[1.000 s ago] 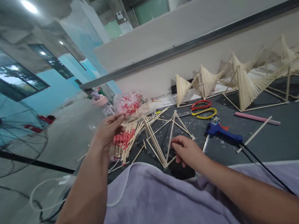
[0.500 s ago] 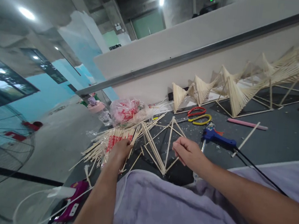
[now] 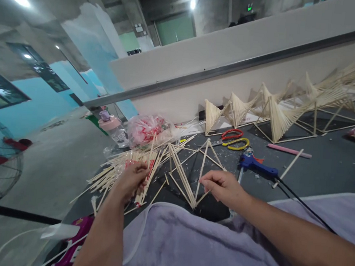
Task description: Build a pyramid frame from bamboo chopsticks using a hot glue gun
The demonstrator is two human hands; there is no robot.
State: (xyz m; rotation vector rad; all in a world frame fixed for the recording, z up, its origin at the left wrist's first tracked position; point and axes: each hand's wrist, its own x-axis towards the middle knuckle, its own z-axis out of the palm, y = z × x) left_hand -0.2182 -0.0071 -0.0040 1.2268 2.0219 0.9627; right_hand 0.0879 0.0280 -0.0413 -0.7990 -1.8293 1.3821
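My left hand [image 3: 133,179] is over the pile of thin wooden sticks [image 3: 106,174] with red-printed plastic wrapping, its fingers pinched around a wooden stick [image 3: 153,146] that points upward. My right hand [image 3: 221,186] is closed, thumb and fingertips together at the right side of a small stick frame [image 3: 182,175]. Whether those fingertips hold anything is hard to make out. The frame stands on the dark table between both hands, its sticks joined at pointed corners.
A blue glue gun [image 3: 259,165] with a black cord lies right of the frame, near red-and-yellow-handled scissors [image 3: 235,140] and a pink stick [image 3: 290,150]. Twisted stick models [image 3: 280,118] line the wall. A bottle [image 3: 114,129] and plastic bag [image 3: 149,131] stand behind the pile.
My left hand has lifted slightly and shifted left, with a stick now rising from its fingers. My right hand has moved a little left and down, its fingertips pinching closer to the frame.
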